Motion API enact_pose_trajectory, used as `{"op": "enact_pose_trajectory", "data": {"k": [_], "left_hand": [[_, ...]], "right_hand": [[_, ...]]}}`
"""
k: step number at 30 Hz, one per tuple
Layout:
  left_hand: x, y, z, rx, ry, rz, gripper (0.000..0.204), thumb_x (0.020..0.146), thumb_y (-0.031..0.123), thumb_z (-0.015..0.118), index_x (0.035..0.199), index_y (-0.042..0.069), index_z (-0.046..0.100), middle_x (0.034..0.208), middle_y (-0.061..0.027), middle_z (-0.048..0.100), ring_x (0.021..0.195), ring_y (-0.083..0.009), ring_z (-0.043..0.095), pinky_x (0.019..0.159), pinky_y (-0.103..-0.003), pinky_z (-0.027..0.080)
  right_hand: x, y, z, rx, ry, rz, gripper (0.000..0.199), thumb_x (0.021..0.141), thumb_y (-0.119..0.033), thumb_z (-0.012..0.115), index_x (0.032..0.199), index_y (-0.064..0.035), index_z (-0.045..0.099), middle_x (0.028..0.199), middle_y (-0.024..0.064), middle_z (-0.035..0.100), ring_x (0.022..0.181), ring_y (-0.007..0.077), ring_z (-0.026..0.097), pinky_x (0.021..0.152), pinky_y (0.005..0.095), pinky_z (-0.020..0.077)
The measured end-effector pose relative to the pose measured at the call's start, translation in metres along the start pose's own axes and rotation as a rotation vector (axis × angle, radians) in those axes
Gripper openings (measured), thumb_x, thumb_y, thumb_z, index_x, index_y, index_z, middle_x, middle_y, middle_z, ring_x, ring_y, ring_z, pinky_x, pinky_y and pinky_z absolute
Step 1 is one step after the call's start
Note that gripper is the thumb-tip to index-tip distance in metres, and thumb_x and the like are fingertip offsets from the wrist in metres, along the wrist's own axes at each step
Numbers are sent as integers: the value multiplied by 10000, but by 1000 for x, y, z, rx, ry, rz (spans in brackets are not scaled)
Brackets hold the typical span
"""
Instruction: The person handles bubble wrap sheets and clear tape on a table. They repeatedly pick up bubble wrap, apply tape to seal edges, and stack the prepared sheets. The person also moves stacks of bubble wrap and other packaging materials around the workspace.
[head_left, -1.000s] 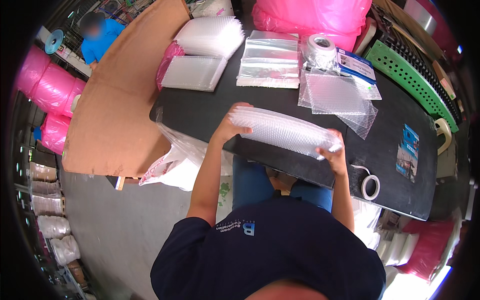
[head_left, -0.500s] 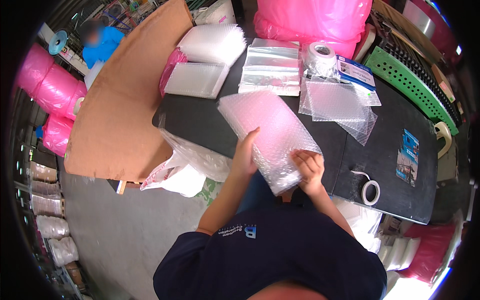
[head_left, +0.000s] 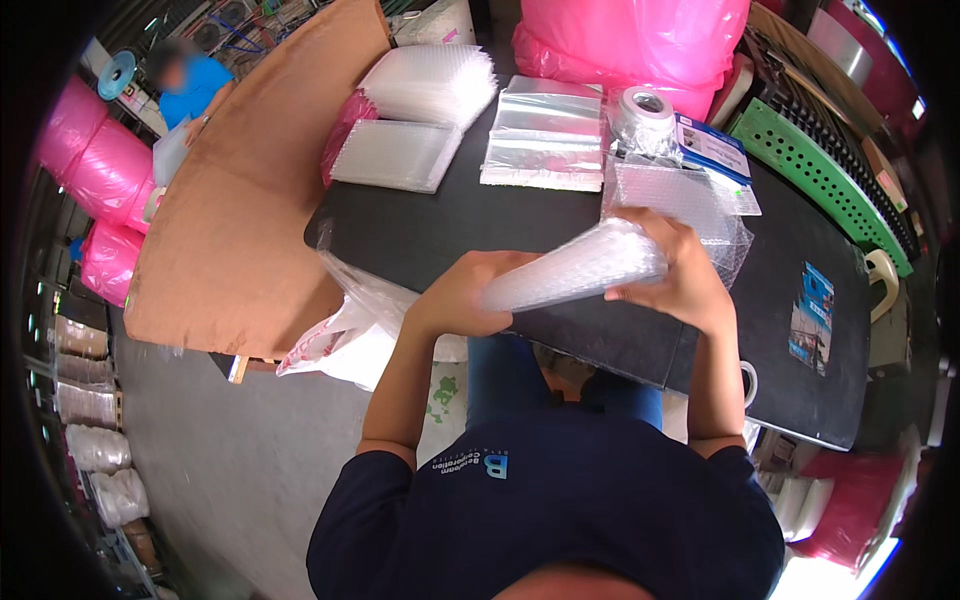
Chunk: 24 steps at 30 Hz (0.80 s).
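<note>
Between my two hands, above the near edge of the black table (head_left: 420, 215), a stack of clear bubble wrap bags (head_left: 575, 268) is held turned up on its edge. My left hand (head_left: 465, 292) is closed around its left end. At the other end, my right hand (head_left: 685, 268) grips it with thumb below and fingers above. Just beyond my right hand lie a few loose bubble wrap sheets (head_left: 665, 190). Flat clear plastic bags (head_left: 545, 135) lie in a pile farther back. Left of them are two piles, a lower bubble wrap pile (head_left: 395, 155) and a taller bubble wrap pile (head_left: 430, 85).
A tape roll (head_left: 648, 105) and a blue-and-white packet (head_left: 715, 148) sit behind the loose sheets. A small tape roll (head_left: 749, 384) is partly hidden by my right forearm. Brown board (head_left: 240, 200) stands left, a green perforated rack (head_left: 820, 180) right. A person in blue (head_left: 195, 88) is far left.
The bubble wrap stack has turned from lying face-up to standing on edge. My right hand has moved up and right to its far end; my left hand has shifted left.
</note>
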<state>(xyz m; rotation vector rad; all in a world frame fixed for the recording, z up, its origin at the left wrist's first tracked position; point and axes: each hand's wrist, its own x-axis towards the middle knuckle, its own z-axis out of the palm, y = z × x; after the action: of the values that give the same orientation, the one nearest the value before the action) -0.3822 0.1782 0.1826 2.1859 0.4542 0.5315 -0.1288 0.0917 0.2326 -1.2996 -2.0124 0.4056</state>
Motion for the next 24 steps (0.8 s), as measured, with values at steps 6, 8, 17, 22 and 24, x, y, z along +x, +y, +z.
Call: {"op": "enact_pose_trajectory", "data": {"k": [6,8,17,22,24], "left_hand": [[18,8,-6,641,278,72,561,602,265,702,1112,99,535,987,-85,583,918,-264,551,849,-391,389],[17,-16,7,791,253,21,548,621,346,715,1084,112,537,977,-72,562,944,-257,528,893,-414,343],[-14,-90,0,768,863,-120,414,807,366,562,1139,120,531,1121,-62,529,1083,-236,468,939,-533,262],[-61,-279,10,231,1392,-1791,718,825,526,473,1299,28,267,1185,-263,480,1128,-351,463,917,-445,373],[-70,-287,22,-63,1401,-1648,748,825,529,467,1314,18,225,1141,-278,506,1070,-373,505,876,-427,422]], "right_hand": [[-48,69,47,782,341,401,402,617,35,763,968,-33,578,886,-12,611,822,75,548,733,252,461],[-73,103,76,851,362,481,458,595,33,779,994,-19,560,891,-2,607,841,100,552,753,252,457],[-84,128,107,851,394,535,423,660,-65,752,1031,-27,553,906,3,596,864,104,546,800,273,430],[-22,127,109,747,263,428,473,691,-27,715,1112,-16,499,1006,23,561,934,120,515,848,272,400],[19,116,113,643,203,357,494,698,-11,704,1139,-10,480,1030,31,550,955,126,502,860,277,393]]}}
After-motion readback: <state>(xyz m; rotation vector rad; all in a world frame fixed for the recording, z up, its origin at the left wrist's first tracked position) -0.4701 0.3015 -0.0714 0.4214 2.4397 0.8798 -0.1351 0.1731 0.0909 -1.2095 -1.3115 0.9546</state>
